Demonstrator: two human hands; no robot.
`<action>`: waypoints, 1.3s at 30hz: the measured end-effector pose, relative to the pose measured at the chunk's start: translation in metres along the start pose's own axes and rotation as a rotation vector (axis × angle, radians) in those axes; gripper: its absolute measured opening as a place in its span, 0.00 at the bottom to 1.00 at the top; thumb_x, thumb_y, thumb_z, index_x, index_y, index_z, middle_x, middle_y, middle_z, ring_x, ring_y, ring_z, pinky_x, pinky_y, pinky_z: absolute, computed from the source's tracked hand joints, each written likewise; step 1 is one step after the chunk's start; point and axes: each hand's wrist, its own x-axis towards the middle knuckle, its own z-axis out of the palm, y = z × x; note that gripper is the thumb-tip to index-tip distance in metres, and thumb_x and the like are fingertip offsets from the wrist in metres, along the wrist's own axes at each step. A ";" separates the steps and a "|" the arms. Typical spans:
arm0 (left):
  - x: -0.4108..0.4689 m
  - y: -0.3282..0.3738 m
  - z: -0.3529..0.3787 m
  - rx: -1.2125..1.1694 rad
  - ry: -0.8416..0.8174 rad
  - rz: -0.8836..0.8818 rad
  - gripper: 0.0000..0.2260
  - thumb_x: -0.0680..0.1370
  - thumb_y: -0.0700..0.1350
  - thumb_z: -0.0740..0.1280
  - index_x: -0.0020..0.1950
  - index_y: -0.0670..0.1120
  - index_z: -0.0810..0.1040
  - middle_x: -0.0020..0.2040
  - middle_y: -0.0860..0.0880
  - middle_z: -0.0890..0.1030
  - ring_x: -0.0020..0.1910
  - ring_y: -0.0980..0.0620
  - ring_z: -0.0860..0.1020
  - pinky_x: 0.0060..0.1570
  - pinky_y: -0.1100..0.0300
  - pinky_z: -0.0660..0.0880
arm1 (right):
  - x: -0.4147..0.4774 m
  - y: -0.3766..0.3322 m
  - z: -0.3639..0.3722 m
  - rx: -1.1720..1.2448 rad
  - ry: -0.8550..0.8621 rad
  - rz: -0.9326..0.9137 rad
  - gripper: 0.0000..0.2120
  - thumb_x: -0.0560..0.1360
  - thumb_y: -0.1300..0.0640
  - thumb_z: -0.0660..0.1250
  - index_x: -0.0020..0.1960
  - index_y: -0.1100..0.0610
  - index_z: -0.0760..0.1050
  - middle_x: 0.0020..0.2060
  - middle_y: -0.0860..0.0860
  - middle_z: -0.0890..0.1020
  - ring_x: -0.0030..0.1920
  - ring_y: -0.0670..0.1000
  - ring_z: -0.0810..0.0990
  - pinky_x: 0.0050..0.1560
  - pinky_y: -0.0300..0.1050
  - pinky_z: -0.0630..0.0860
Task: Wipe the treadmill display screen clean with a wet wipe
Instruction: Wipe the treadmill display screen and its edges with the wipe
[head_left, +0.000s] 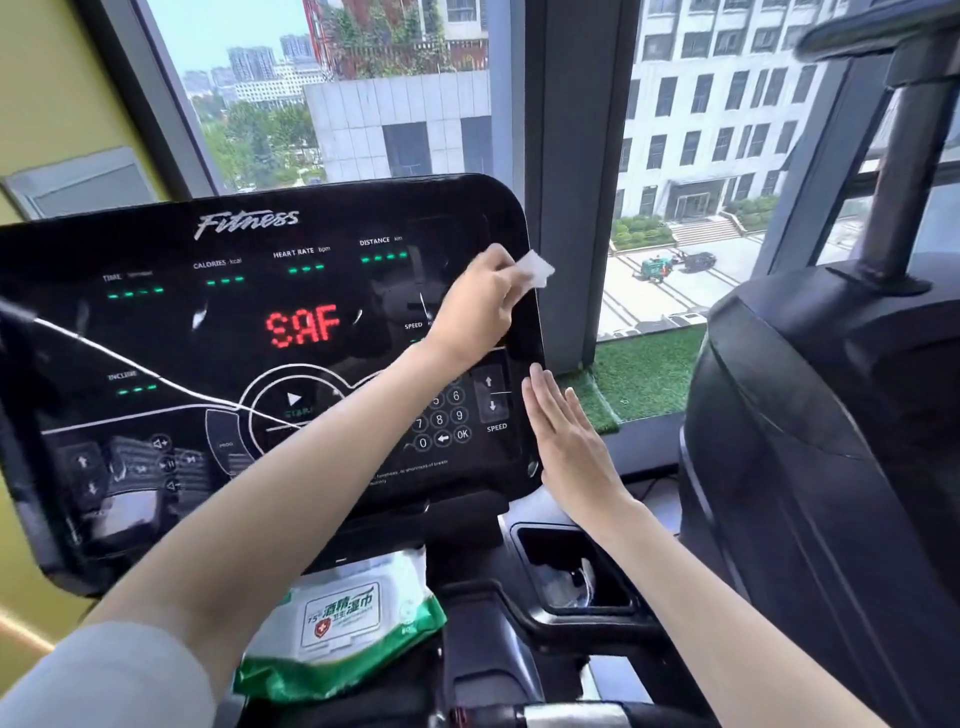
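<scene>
We've got our left arm stretched way out across the front, bare forearm running up and to the right from a light sleeve at the shoulder. Our left hand is up high, fingers pinched closed. Our right hand sits lower and just to the right, flat and loose, fingers straight and together pointing up, palm facing left, gripping nothing.

Open space lies right of the treadmill screen; a bulky black machine and window pillar close it in.
</scene>
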 end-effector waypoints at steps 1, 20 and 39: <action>-0.001 0.003 0.002 0.012 0.006 0.016 0.11 0.75 0.31 0.63 0.52 0.41 0.80 0.44 0.42 0.73 0.42 0.45 0.73 0.40 0.52 0.74 | 0.000 0.000 0.000 0.003 0.003 0.001 0.45 0.62 0.77 0.64 0.75 0.65 0.49 0.75 0.58 0.50 0.75 0.55 0.51 0.73 0.51 0.51; -0.022 0.008 0.016 -0.018 -0.026 -0.018 0.08 0.77 0.35 0.65 0.53 0.41 0.81 0.45 0.43 0.74 0.41 0.47 0.73 0.38 0.57 0.72 | -0.034 0.005 0.018 0.046 -0.017 0.075 0.47 0.68 0.78 0.59 0.76 0.55 0.38 0.75 0.55 0.39 0.75 0.52 0.40 0.75 0.50 0.44; -0.036 0.014 0.030 -0.027 0.010 -0.084 0.07 0.75 0.32 0.65 0.49 0.39 0.79 0.45 0.43 0.74 0.41 0.46 0.74 0.37 0.52 0.76 | -0.046 0.006 0.027 0.086 -0.003 0.110 0.47 0.68 0.77 0.61 0.77 0.54 0.41 0.76 0.53 0.45 0.75 0.50 0.46 0.74 0.50 0.44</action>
